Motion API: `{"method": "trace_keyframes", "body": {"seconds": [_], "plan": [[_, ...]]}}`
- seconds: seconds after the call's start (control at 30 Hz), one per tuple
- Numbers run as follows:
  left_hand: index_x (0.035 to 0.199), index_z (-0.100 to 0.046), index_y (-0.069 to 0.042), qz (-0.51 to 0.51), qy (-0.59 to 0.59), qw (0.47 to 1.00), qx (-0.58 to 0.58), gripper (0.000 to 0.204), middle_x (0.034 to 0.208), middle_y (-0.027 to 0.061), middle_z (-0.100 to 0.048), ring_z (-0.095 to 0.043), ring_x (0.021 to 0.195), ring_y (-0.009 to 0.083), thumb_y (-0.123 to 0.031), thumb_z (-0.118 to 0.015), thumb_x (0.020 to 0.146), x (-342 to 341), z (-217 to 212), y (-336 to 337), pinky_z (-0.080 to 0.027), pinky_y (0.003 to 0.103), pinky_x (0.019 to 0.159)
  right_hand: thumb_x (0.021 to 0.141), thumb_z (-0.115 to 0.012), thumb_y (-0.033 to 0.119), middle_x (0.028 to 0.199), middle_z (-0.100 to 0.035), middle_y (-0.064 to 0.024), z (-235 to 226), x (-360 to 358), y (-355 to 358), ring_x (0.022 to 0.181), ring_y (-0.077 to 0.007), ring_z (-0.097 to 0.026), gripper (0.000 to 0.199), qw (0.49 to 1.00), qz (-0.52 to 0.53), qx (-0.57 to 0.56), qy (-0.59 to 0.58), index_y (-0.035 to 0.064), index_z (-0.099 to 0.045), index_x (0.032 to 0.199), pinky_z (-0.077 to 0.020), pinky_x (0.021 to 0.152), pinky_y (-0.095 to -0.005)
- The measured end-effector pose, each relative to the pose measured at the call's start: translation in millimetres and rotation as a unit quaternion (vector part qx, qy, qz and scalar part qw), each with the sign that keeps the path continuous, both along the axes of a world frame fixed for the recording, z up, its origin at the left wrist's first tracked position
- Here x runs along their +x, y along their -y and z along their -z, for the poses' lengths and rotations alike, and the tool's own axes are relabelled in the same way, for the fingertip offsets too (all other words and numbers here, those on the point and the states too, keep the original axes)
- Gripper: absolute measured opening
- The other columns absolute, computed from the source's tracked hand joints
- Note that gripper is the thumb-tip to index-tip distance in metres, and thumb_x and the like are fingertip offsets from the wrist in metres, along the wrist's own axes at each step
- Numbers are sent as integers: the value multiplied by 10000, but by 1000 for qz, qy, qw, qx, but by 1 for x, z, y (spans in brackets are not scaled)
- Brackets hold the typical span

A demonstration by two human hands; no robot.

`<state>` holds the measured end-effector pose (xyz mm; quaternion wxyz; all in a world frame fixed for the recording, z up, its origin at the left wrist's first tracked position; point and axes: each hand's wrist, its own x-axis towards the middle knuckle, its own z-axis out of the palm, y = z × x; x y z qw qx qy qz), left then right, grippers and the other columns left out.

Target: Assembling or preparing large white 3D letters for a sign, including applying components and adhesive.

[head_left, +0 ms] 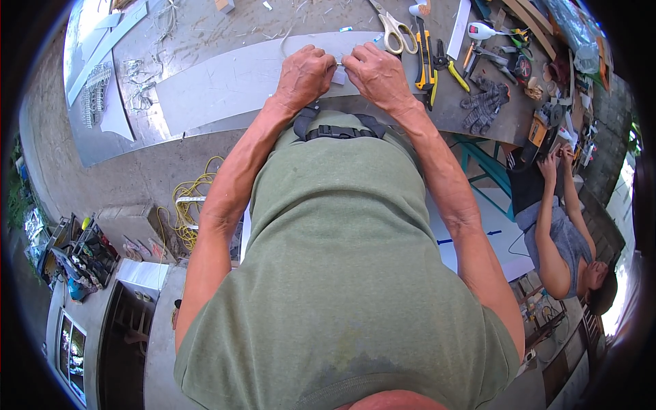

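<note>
Shirt fabric first: the green shirt [342, 239] fills most of my feed and hides the legs. Past it there's a black buckle [338, 132], with part of its strap lost under the folds. Then the hands. Left hand [307, 72] and right hand [374, 72] are almost meeting, fingers curled in tight, tips pinching a thin bit [339, 63] between them. It's over the long grey sheet [219, 85], near my side of the bench, but the knuckles cover so much that I honestly can't tell what it is. Just beyond the right hand are the scissors [394, 34], blade tips cut off by the frame. Way off right, another person [557, 232] is bent sideways by the lens, and I can't make out what they're handling.
</note>
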<state>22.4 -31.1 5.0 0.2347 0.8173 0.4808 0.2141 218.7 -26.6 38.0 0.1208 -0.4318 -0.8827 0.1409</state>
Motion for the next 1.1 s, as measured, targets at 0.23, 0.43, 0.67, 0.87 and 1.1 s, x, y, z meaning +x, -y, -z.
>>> {"method": "trace_keyframes", "body": {"seconds": [0.23, 0.43, 0.67, 0.87, 1.1], "plan": [[1086, -724, -73, 28, 58, 998, -20, 315, 980, 97, -692, -614, 973, 289, -40, -740, 773, -20, -13, 1, -518, 385, 848, 841, -705, 136, 842, -635, -72, 10, 6, 6, 843, -256, -628, 113, 993, 79, -60, -62, 60, -704, 925, -525, 736, -352], [1195, -688, -97, 32, 67, 996, -55, 447, 1130, 102, -659, -602, 1090, 293, -11, -742, 761, -29, -5, 10, -509, 393, 933, 835, -716, 137, 824, -646, -81, 25, 7, 13, 832, -263, -637, 105, 975, 103, -117, -156, 55, -715, 900, -521, 742, -386], [1088, -723, -94, -3, 99, 995, -20, 328, 1053, 66, -658, -610, 995, 271, -26, -742, 768, -24, 6, 11, -522, 385, 864, 830, -714, 100, 842, -668, -96, 31, 4, 16, 824, -272, -641, 98, 968, 94, -125, -197, 41, -716, 909, -518, 751, -384], [1050, -747, -121, -23, 101, 994, -41, 316, 1036, 58, -641, -595, 982, 259, -24, -742, 750, -22, 9, 13, -510, 379, 855, 811, -727, 83, 836, -658, -109, 34, -1, 20, 835, -284, -641, 117, 970, 84, -115, -196, 26, -706, 911, -519, 756, -384], [1076, -760, -160, -13, 82, 994, -76, 354, 1026, 60, -622, -569, 979, 258, -59, -767, 737, -20, 2, 8, -500, 375, 868, 812, -725, 74, 841, -645, -100, 37, -1, 21, 853, -278, -631, 115, 967, 87, -112, -214, 34, -697, 917, -514, 762, -381]]}}
